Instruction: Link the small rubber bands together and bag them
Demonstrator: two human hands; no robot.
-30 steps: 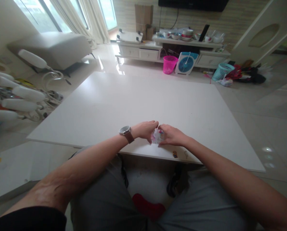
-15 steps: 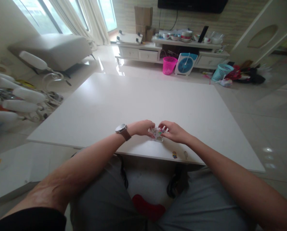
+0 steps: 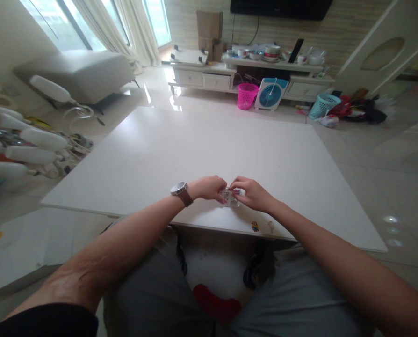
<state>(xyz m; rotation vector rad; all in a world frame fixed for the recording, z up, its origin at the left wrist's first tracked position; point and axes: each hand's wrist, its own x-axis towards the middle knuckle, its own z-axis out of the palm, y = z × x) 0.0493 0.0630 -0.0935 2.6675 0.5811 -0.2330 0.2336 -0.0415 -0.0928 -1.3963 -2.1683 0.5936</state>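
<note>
A small clear plastic case (image 3: 232,201) rests near the front edge of the white table (image 3: 209,150). My left hand (image 3: 212,188), with a watch (image 3: 178,188) on its wrist, grips the case's left side. Over the right part of the case, my right hand (image 3: 249,193) pinches a small colourful item (image 3: 240,192), too small to make out well. To the right, at the table edge, lie a yellow and blue cartoon figure (image 3: 255,226) and a small pale item (image 3: 271,227).
Beyond the table are a pink basket (image 3: 247,97), a blue and white fan (image 3: 270,94) and a low cabinet (image 3: 216,80) with dishes. White curved chair parts (image 3: 37,139) stand at the left.
My right hand has closed on the small colourful item, which has shifted slightly right over the case. My left hand has barely moved.
</note>
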